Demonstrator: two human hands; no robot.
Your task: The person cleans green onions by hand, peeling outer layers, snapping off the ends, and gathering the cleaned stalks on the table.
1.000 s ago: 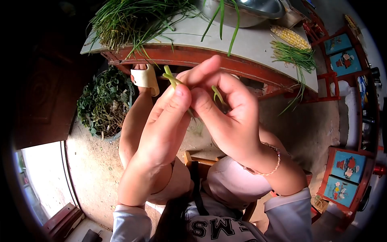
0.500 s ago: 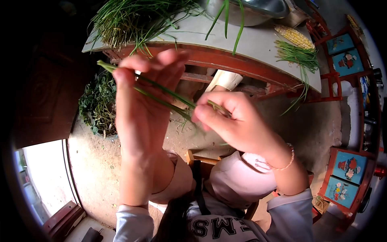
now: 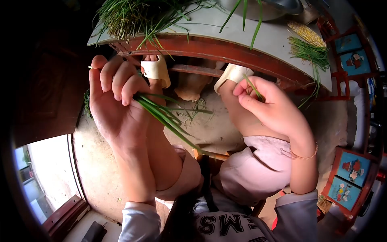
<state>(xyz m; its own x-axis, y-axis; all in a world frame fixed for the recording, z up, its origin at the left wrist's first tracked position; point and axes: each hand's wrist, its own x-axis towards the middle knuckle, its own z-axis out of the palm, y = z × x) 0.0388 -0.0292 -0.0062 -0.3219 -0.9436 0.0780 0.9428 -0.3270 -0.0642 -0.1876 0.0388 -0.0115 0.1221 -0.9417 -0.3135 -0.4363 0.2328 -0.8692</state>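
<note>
My left hand (image 3: 121, 101) is raised on the left with its fingers curled around a few garlic chives (image 3: 166, 122). Their green leaves trail toward my lap, and a pale tip shows above the thumb. Apart from it, my right hand (image 3: 274, 107) pinches a short green scrap of chive (image 3: 252, 86) between thumb and fingers. A large heap of chives (image 3: 127, 18) lies at the far left of the table (image 3: 189, 30). Toward the table's right end lies a smaller chive bunch (image 3: 309, 53).
A metal basin (image 3: 278, 9) stands at the table's back, with green leaves hanging in front. A corn cob (image 3: 307, 34) lies beside the small bunch. Under the table, an animal with light brown fur (image 3: 193, 86) lies between my sandalled feet. Scraps (image 3: 197, 111) litter the floor.
My hands have moved apart, the right one drawing away to the right with a green scrap. The left fingers have curled around the chives, whose leaves now hang toward my lap.
</note>
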